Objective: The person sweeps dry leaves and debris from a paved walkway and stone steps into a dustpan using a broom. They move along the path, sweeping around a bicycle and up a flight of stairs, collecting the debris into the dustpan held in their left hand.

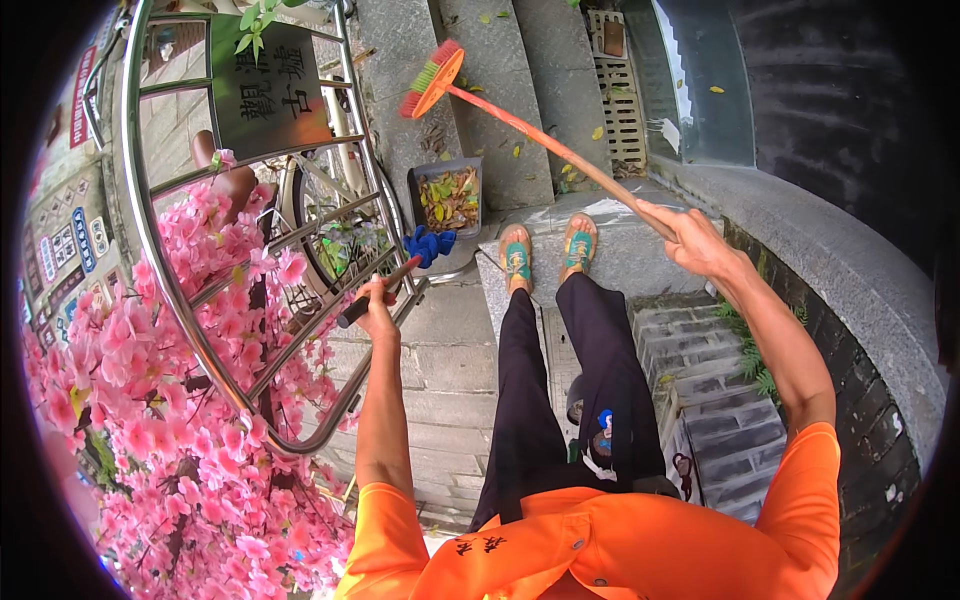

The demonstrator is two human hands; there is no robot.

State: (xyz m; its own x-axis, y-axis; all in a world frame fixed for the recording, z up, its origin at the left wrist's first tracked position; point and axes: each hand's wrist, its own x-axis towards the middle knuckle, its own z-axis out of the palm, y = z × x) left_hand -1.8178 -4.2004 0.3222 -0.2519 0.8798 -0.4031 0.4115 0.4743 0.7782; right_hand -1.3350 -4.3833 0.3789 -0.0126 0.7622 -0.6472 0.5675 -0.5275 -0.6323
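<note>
My right hand [686, 238] is wrapped round the pole of a broom [560, 150]. Its orange head, with red and green bristles, is raised over the stone steps at the upper middle. At the left, my left hand [376, 308] grips a stick handle with a black end, and a blue cloth [428, 246] is bunched on that handle. Just beyond the cloth sits a grey dustpan [414, 200], apparently on the same handle. Dry brown and yellow leaves [450, 198] lie in it. The handle's join to the pan is hidden.
A shiny metal railing [140, 190] with a dark sign panel [268, 88] stands close on the left, among pink blossoms [160, 370]. Stone steps [540, 60] with scattered leaves are ahead. A slotted drain cover [623, 110] and a curved stone ledge [830, 240] line the right.
</note>
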